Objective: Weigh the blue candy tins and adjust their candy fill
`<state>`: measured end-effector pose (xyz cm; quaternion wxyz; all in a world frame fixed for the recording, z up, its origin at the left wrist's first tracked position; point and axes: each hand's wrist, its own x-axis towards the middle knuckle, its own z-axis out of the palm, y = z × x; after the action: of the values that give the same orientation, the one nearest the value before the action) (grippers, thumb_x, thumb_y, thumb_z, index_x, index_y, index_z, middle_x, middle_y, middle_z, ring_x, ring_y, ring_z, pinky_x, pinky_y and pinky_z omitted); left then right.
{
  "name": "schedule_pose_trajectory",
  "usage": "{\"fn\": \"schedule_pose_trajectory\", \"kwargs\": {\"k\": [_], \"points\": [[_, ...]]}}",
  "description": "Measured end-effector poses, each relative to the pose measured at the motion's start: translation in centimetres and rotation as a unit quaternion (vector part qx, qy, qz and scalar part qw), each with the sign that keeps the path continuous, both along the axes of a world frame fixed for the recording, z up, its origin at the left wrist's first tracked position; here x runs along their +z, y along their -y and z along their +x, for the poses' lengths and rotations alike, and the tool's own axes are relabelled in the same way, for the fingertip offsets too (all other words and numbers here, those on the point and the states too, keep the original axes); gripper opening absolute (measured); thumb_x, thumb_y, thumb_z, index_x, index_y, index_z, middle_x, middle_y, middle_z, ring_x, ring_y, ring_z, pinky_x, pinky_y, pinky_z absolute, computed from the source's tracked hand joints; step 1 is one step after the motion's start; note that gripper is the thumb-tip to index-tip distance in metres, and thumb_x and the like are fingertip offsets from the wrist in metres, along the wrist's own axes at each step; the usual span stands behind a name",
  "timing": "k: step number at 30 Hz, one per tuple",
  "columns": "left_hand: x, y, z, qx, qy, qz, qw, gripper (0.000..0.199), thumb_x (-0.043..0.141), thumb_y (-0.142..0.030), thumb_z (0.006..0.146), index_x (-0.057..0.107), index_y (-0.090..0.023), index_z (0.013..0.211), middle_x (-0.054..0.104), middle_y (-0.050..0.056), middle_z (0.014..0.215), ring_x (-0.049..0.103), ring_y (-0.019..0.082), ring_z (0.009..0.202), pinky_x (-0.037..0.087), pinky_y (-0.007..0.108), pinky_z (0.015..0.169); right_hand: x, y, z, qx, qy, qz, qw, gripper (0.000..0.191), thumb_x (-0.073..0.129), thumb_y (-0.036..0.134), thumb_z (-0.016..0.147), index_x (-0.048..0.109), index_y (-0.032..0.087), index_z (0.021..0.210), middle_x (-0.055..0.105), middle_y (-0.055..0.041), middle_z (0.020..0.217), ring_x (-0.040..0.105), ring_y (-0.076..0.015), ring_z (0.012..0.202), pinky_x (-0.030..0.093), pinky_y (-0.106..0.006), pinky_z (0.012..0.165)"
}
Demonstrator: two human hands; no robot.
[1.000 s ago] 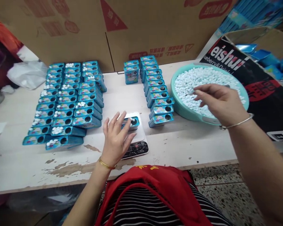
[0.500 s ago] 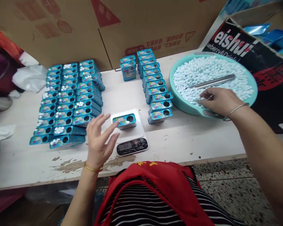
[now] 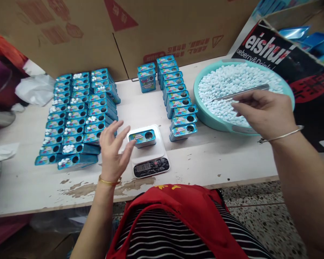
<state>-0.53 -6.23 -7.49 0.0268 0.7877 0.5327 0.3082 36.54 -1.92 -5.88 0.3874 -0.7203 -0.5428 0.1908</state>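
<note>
My left hand [image 3: 113, 151] hovers at the left edge of the white kitchen scale [image 3: 137, 158], fingers spread and holding nothing. A blue tin [image 3: 142, 138] with a round hole in its top stands on the scale, its label reading Caramelo Macizo. The scale display [image 3: 143, 167] is lit with digits. My right hand [image 3: 270, 109] is over the turquoise basin [image 3: 218, 126] of pale mint-like candies [image 3: 229, 77], thumb and fingers pinched together. Whatever they hold is hidden. A narrow metal tool [image 3: 226, 97] lies on the candies, partly behind that hand.
Rows of blue tins [image 3: 77, 122], several topped with white candies, stand on the left. Another row of tins [image 3: 178, 97] is between scale and basin. A cardboard box [image 3: 83, 36] lines the back. A black printed box [image 3: 299, 93] with blue tins stands right. White plastic [image 3: 34, 90] lies far left.
My right hand has lifted and moved right over the basin. My left hand has drawn slightly away from the tin. A white candy on its lid is gone, and the display reads lower.
</note>
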Motion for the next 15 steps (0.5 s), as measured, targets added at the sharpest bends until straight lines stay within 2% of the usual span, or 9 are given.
{"fn": "schedule_pose_trajectory", "kwargs": {"k": [3,5,6,8,10,13,15], "points": [[0.2,0.3,-1.6,0.049,0.062,0.002,0.997,0.025,0.053,-0.029,0.091,0.060,-0.025,0.115,0.057,0.007,0.125,0.052,0.022,0.121,0.040,0.045,0.104,1.9,0.6,-3.9,0.081,-0.152,-0.010,0.985,0.014,0.071,0.020,0.067,0.069,0.016,0.080,0.062,-0.0012,0.068,0.054,-0.0123,0.055,0.046,-0.030,0.058],[0.0,0.7,-2.5,0.060,0.087,0.004,0.994,0.023,0.054,-0.028,0.091,0.062,-0.023,0.112,0.059,0.007,0.119,0.055,0.021,0.115,0.043,0.043,0.102,2.7,1.1,-6.3,0.134,-0.259,-0.043,0.955,0.015,0.074,0.021,0.066,0.069,0.016,0.080,0.064,-0.0006,0.073,0.054,-0.0101,0.058,0.046,-0.027,0.058],[-0.1,0.9,-2.8,0.057,0.095,0.001,0.994,0.023,0.055,-0.028,0.090,0.062,-0.023,0.111,0.060,0.007,0.117,0.056,0.021,0.113,0.043,0.042,0.101,2.8,1.4,-7.4,0.154,-0.322,-0.071,0.932,0.016,0.074,0.021,0.066,0.070,0.016,0.081,0.064,-0.0008,0.076,0.054,-0.0091,0.059,0.045,-0.026,0.058],[-0.5,1.3,-3.1,0.040,0.099,-0.013,0.994,0.027,0.060,-0.029,0.087,0.062,-0.023,0.113,0.061,0.006,0.116,0.057,0.021,0.110,0.045,0.041,0.099,2.5,2.3,-9.4,0.180,-0.445,-0.145,0.865,0.017,0.074,0.020,0.067,0.070,0.015,0.083,0.064,-0.0015,0.079,0.053,-0.0078,0.060,0.043,-0.022,0.054],[-1.1,1.5,-2.9,0.016,0.097,-0.037,0.994,0.037,0.065,-0.033,0.083,0.059,-0.024,0.118,0.060,0.007,0.117,0.056,0.022,0.111,0.045,0.041,0.099,1.4,3.4,-11.1,0.186,-0.549,-0.224,0.783,0.015,0.071,0.018,0.068,0.069,0.015,0.082,0.064,-0.0023,0.076,0.053,-0.0082,0.061,0.042,-0.020,0.051],[-2.5,1.0,-2.2,-0.031,0.117,-0.091,0.989,0.060,0.071,-0.040,0.077,0.048,-0.025,0.131,0.058,0.009,0.123,0.054,0.024,0.116,0.043,0.044,0.102,-1.3,5.3,-13.3,0.166,-0.658,-0.299,0.671,0.008,0.068,0.021,0.068,0.066,0.015,0.072,0.062,-0.0031,0.073,0.055,-0.0093,0.064,0.044,-0.020,0.052],[-3.8,0.2,-1.6,-0.061,0.152,-0.128,0.978,0.074,0.074,-0.043,0.073,0.040,-0.025,0.137,0.057,0.010,0.126,0.053,0.024,0.118,0.042,0.045,0.103,-3.3,6.4,-14.4,0.140,-0.692,-0.337,0.623,0.011,0.067,0.025,0.071,0.064,0.015,0.068,0.061,-0.0024,0.070,0.053,-0.0083,0.060,0.041,-0.018,0.047]]}}
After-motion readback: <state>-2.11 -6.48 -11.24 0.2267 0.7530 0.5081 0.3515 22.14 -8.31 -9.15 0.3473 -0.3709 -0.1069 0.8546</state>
